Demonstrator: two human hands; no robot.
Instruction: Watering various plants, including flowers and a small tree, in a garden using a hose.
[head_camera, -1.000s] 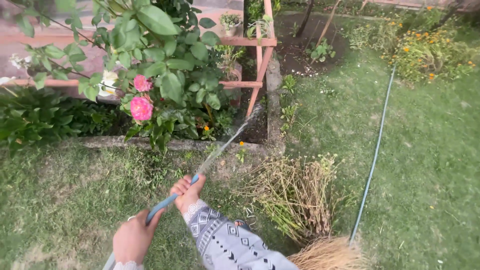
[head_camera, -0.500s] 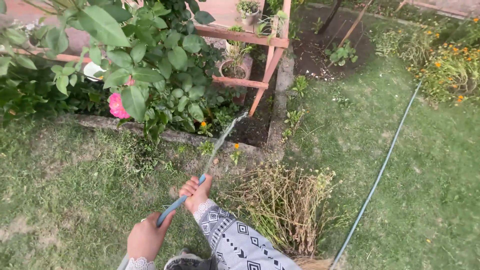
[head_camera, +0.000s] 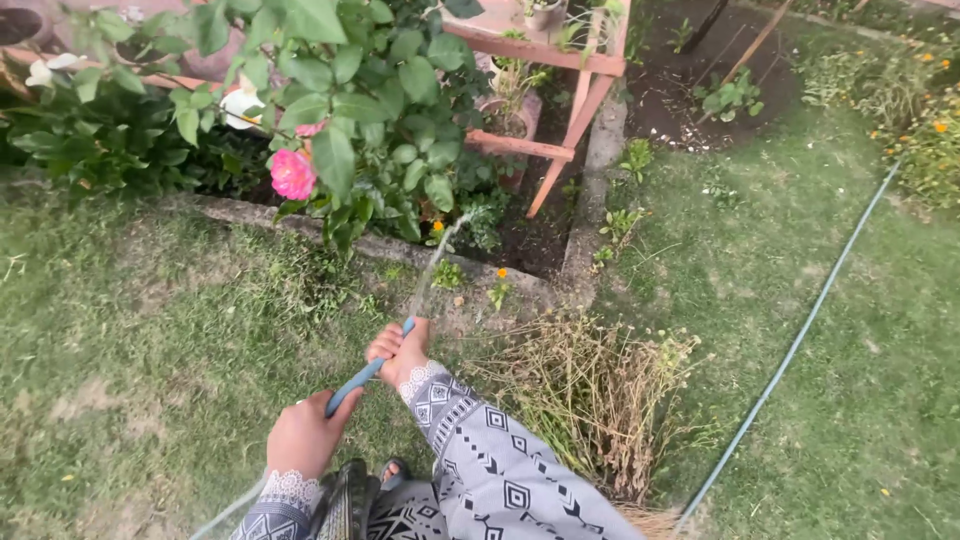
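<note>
Nearest the camera, the left hand (head_camera: 302, 438) is wrapped around the blue hose (head_camera: 356, 381), gripping it lower down its length. Just ahead, the right hand (head_camera: 400, 352) is closed around the hose at its very tip, thumb side up near the outlet, so the hose runs as 1 short blue bar between the 2 hands. Both sleeves are grey with a white geometric pattern and lace cuffs.

From the hose tip a thin stream of water (head_camera: 430, 268) arcs up and away toward the stone edging (head_camera: 390, 250) of the flower bed. Watering looks well under way: the stream is landing about the base of the rose bush (head_camera: 340, 120), beyond the edging, though how wet the soil already is cannot be told (the dark earth behind the edging gives no clear sign).

Right of the hose tip lies a heap of dry cut stalks (head_camera: 590, 400). Farther right, the rest of the hose line (head_camera: 800, 340) trails across the grass. Beyond the bush stands an orange wooden rack (head_camera: 560, 100).
</note>
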